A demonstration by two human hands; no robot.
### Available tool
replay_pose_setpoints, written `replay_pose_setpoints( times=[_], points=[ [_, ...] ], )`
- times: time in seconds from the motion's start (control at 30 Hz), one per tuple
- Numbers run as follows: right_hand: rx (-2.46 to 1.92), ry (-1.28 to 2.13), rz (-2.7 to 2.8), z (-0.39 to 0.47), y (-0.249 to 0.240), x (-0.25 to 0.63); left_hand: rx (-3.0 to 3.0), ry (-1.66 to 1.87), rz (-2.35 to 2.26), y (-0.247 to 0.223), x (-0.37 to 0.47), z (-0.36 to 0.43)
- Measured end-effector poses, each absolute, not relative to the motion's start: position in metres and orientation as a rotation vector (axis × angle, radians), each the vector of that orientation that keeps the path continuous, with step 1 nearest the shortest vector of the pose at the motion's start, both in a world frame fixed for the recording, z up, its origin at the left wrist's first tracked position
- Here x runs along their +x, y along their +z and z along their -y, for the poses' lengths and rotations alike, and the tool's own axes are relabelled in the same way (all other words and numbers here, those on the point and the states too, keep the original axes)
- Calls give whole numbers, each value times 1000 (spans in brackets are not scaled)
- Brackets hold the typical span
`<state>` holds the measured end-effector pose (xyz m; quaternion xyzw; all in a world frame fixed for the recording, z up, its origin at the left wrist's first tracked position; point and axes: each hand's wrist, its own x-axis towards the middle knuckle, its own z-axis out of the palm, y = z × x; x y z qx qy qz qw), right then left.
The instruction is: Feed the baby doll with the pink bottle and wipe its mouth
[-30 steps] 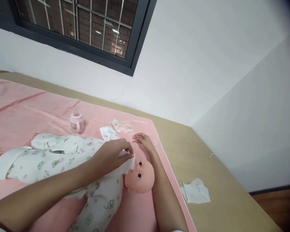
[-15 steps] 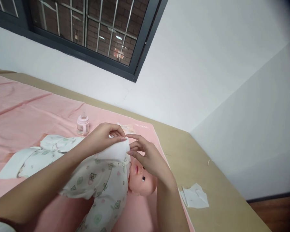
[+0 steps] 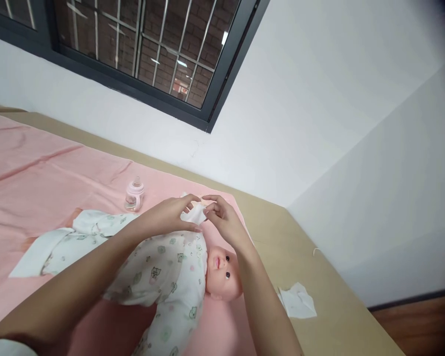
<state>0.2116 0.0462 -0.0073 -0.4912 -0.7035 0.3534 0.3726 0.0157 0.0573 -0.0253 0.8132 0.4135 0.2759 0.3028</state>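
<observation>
A thin white wipe is bunched between my two hands, above the chest of a baby doll. My left hand is curled round the wipe's left side, with its thumb below and its fingers above. On the other side, the fingertips of my right hand pinch the wipe's edge. The doll lies on its back in a white patterned outfit, head to the right. My left forearm crosses over its body and partly hides it.
Beyond the doll stands a pink-topped baby bottle on the pink blanket. A crumpled white cloth lies on the wooden surface at the right. Behind are a white wall and a barred window.
The wipe, stretched flat between my hands before, is now gathered smaller. Both hands have lifted slightly away from the doll, uncovering more of its face. The view has shifted a little.
</observation>
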Motion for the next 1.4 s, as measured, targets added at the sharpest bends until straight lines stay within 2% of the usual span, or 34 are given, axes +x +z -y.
replay_pose_setpoints(
  times=[0.17, 0.4, 0.7, 0.9, 1.07, 1.23, 1.4],
  points=[
    [-1348, 911, 1969, -50, 9, 210, 2190, 763, -1176, -27, 6, -71],
    [-1482, 687, 2369, -63, 24, 189, 2193, 829, -1104, -24, -6, -79],
    [-1568, 740, 2322, -136, 13, 169, 1872, 956, -1245, -20, -55, -103],
    [-1809, 740, 1846, -186, -1, 192, 1755, 1088, -1443, -25, -108, -117],
    [-1979, 651, 1613, -220, -34, 213, 1743, 841, -1725, -42, -133, -131],
    [-2071, 556, 1503, -235, -58, 232, 1748, 540, -1662, -53, -138, -137],
    [-2004, 620, 1413, -236, -59, 231, 1775, 438, -1604, -65, -135, -145]
  ],
)
